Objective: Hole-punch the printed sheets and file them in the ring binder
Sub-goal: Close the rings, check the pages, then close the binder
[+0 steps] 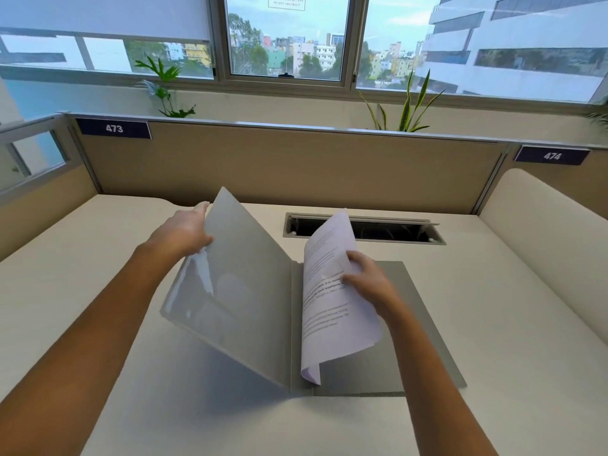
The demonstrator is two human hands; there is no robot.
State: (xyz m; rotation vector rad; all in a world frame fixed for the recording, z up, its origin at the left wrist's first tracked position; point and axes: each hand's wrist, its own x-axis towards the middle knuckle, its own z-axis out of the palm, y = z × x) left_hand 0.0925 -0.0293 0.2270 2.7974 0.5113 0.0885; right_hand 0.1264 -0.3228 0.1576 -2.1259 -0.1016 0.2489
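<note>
Right hand point(366, 282) on sheets point(329, 311) inside half-open binder point(245, 284)

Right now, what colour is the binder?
The binder is grey, seen best in the head view.

white "473" on a dark blue plate point(113, 128) on the partition point(296, 166), beyond and left of the left hand point(184, 230). white "474" on a matching plate point(552, 155), beyond and well right of the right hand point(368, 281). print on the sheets point(329, 291) the right hand holds: too blurred to read. window notice point(286, 1) far above both hands: unreadable.
</note>
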